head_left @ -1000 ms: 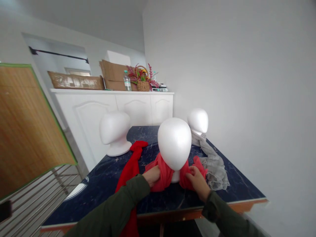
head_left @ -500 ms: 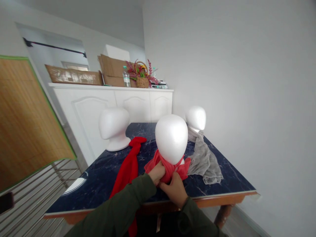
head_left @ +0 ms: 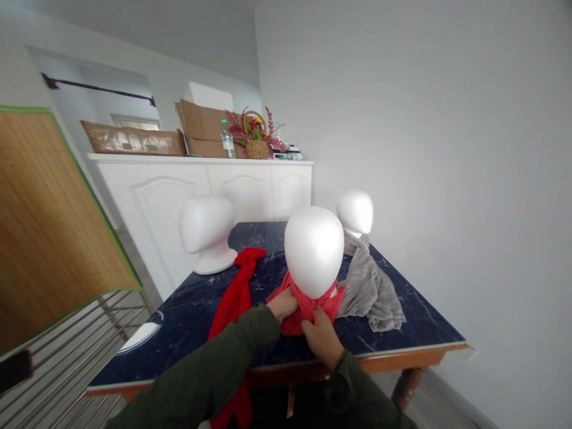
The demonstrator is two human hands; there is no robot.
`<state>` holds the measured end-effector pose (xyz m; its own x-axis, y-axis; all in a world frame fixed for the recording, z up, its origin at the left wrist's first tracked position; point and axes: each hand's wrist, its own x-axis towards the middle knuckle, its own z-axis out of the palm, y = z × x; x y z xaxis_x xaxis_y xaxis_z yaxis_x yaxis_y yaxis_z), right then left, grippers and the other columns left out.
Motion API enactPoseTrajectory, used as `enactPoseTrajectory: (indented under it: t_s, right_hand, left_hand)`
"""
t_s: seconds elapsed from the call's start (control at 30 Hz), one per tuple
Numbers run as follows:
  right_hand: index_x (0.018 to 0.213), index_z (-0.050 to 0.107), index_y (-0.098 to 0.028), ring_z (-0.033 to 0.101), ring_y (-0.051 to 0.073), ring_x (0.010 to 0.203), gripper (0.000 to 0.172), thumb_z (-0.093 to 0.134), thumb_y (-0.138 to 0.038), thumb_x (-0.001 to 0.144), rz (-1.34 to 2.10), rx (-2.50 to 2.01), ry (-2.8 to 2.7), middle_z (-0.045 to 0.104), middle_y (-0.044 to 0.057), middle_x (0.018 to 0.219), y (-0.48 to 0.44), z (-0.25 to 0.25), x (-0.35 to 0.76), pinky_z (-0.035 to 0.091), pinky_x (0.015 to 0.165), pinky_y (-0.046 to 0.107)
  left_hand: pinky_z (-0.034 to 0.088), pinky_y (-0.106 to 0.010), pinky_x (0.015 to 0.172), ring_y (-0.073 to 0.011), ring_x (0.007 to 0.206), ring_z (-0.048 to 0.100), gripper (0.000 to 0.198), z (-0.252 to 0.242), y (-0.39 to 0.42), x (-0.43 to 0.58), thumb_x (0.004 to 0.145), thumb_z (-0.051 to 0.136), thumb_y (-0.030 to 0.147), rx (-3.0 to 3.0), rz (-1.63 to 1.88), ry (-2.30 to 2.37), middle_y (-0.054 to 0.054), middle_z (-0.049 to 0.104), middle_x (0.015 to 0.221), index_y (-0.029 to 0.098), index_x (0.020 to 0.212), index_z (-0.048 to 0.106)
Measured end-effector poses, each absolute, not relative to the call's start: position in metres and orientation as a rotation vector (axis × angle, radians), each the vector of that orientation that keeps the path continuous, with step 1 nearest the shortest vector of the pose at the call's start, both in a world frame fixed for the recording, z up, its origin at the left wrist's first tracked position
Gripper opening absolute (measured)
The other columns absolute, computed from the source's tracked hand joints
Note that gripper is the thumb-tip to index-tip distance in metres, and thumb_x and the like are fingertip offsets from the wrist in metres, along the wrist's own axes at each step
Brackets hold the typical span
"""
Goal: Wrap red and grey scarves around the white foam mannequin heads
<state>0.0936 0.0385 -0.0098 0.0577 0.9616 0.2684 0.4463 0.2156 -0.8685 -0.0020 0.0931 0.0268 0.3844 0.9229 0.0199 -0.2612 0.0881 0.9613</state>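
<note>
A white foam mannequin head point(head_left: 314, 250) stands near the front of the table, with a coral-pink scarf point(head_left: 292, 325) wrapped around its neck. My left hand point(head_left: 283, 305) is closed on the scarf at the left of the neck, its fingertips partly hidden in the folds. Below the chin, my right hand point(head_left: 322, 339) pinches the same scarf at the front. Left of this head, a bright red scarf point(head_left: 232, 301) lies lengthwise and hangs over the table's front edge. To the right, a grey scarf point(head_left: 374, 292) drapes from a second mannequin head point(head_left: 356, 211).
Another bare mannequin head point(head_left: 208, 229) stands at the table's left side. The dark blue marbled table point(head_left: 420, 319) meets a wall on the right. Behind it, a white cabinet point(head_left: 172, 185) holds cardboard boxes, a bottle and a flower basket point(head_left: 257, 149). A metal rack point(head_left: 75, 351) is at left.
The mannequin head and its coral-pink scarf have shifted slightly right. Both hands stay on the scarf; my right hand has moved a little right, and its fingers press closer to the front folds.
</note>
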Motion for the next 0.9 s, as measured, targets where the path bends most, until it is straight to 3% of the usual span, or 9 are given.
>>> enactPoseTrajectory:
  t_s: [0.13, 0.3, 0.47, 0.63, 0.77, 0.9]
  right_hand:
    - [0.066, 0.055, -0.016, 0.057, 0.021, 0.080, 0.017, 0.039, -0.014, 0.067, 0.562, -1.404, -1.537, 0.061, 0.010, 0.081, 0.038, -0.010, 0.103, 0.043, 0.080, 0.033]
    - [0.079, 0.062, -0.013, 0.053, 0.024, 0.101, 0.026, 0.038, -0.012, 0.070, 0.362, -1.404, -1.573, 0.060, 0.015, 0.103, 0.041, -0.021, 0.131, 0.037, 0.093, 0.034]
    - [0.067, 0.057, -0.016, 0.055, 0.020, 0.079, 0.020, 0.039, -0.014, 0.073, 0.285, -1.496, -1.678, 0.060, 0.009, 0.079, 0.057, -0.015, 0.152, 0.041, 0.077, 0.030]
    - [0.062, 0.053, -0.017, 0.053, 0.017, 0.073, 0.019, 0.040, -0.015, 0.075, 0.260, -1.612, -1.702, 0.058, 0.007, 0.073, 0.071, -0.008, 0.160, 0.038, 0.069, 0.027]
    - [0.064, 0.056, -0.016, 0.053, 0.017, 0.070, 0.020, 0.041, -0.018, 0.077, 0.279, -1.636, -1.727, 0.058, 0.006, 0.070, 0.070, -0.008, 0.160, 0.038, 0.068, 0.027]
    - [0.067, 0.061, -0.016, 0.053, 0.021, 0.088, 0.018, 0.046, -0.021, 0.076, 0.157, -1.633, -1.753, 0.061, 0.011, 0.087, 0.064, -0.004, 0.154, 0.037, 0.083, 0.032]
  left_hand:
    - [0.051, -0.035, 0.078, -0.0250, 0.087, 0.065, 0.033, 0.023, 0.100, -0.005, 0.064, 0.069, 0.016, 1.070, 0.830, 0.909, -0.011, 0.070, 0.081, 0.013, 0.097, 0.065]
    - [0.053, -0.033, 0.067, -0.0250, 0.074, 0.067, 0.037, 0.021, 0.103, -0.015, 0.058, 0.072, 0.015, 1.006, 0.700, 0.934, -0.011, 0.071, 0.075, 0.010, 0.095, 0.066]
    - [0.052, -0.026, 0.062, -0.0189, 0.067, 0.066, 0.040, 0.033, 0.112, -0.025, 0.053, 0.075, 0.011, 1.052, 0.556, 0.927, -0.007, 0.071, 0.072, 0.011, 0.093, 0.068]
    - [0.050, -0.026, 0.061, -0.0187, 0.062, 0.065, 0.049, 0.040, 0.120, -0.029, 0.043, 0.065, -0.009, 1.052, 0.581, 0.861, -0.005, 0.071, 0.072, 0.010, 0.088, 0.069]
    - [0.049, -0.021, 0.064, -0.0133, 0.059, 0.063, 0.035, 0.035, 0.113, -0.026, 0.053, 0.058, -0.005, 0.975, 0.826, 0.790, -0.004, 0.070, 0.069, 0.008, 0.084, 0.068]
    - [0.050, -0.019, 0.060, -0.0108, 0.056, 0.063, 0.021, 0.029, 0.100, -0.028, 0.067, 0.056, 0.003, 0.852, 0.978, 0.786, -0.003, 0.069, 0.068, 0.009, 0.085, 0.066]
